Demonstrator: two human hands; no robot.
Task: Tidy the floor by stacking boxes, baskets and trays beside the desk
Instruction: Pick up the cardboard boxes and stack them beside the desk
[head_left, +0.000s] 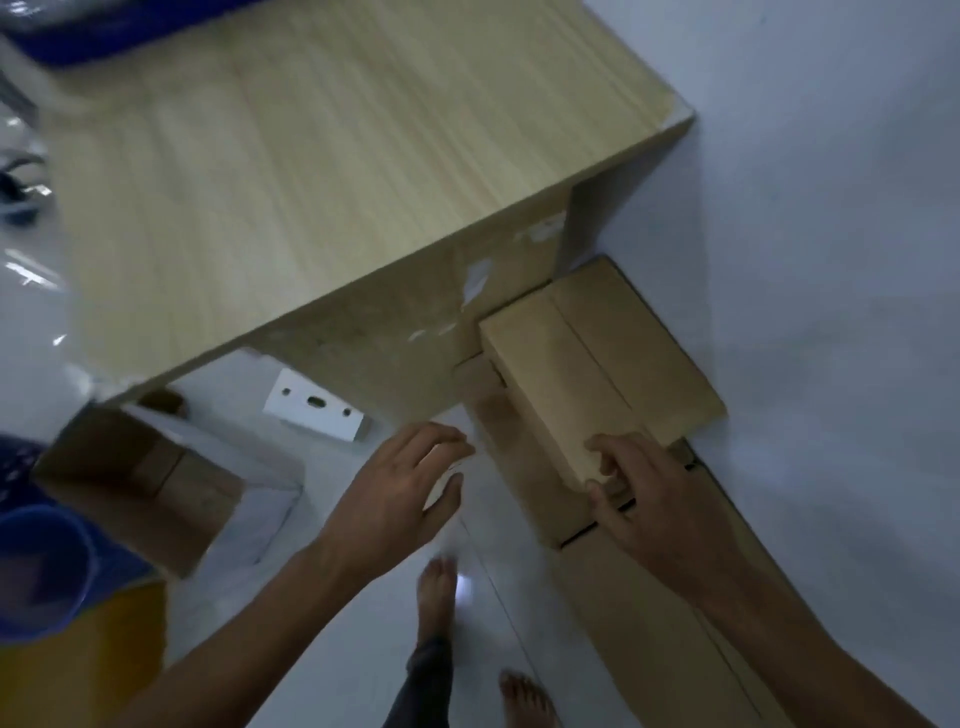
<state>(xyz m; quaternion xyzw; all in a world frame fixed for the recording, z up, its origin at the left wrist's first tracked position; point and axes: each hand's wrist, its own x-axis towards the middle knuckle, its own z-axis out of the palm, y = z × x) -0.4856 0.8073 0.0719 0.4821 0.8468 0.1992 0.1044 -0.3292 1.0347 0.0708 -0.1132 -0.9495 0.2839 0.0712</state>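
1. Nearest us, our two bare feet (436, 597) stand on the white tiled floor (831, 312).
2. Our right hand (644, 499) curls its fingers and thumb over the near end of the closed cardboard box (597, 384), gripping its corner.
3. That box lies atop a longer flat cardboard box (639, 597) running along the wall, just beside the side panel of the desk (311, 182).
4. Our left hand (400, 493) hovers above the floor, fingers spread and relaxed, holding nothing, just left of the stacked boxes.
5. To the far left an open cardboard box (140, 483) sits on the floor, with a blue basket (36, 571) beside it, blurred.
6. A white bracket (317, 410) with holes lies under the desk's edge.
7. Farthest, clear plastic wrap (26, 208) rests on the wood-grain desktop.
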